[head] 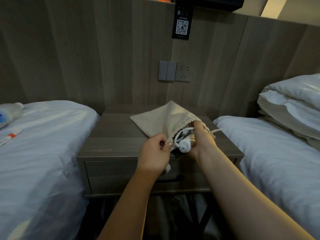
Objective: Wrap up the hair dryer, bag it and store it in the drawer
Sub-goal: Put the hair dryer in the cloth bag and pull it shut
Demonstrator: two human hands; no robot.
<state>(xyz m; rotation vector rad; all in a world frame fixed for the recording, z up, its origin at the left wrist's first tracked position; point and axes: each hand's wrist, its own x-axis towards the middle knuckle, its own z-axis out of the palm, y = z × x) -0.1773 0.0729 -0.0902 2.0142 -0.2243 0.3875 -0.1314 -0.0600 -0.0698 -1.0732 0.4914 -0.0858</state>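
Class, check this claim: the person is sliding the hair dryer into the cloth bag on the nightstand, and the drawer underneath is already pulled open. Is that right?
Not quite: the head view shows the drawer shut. The rest stands: the left hand pinches the mouth of the cloth bag on the nightstand while the right hand slides the hair dryer in.

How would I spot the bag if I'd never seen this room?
Look between the two beds at the wooden nightstand. The bag lies on its top, with both hands at its mouth. It is the only beige cloth thing there, with drawstrings and a white dryer poking out.
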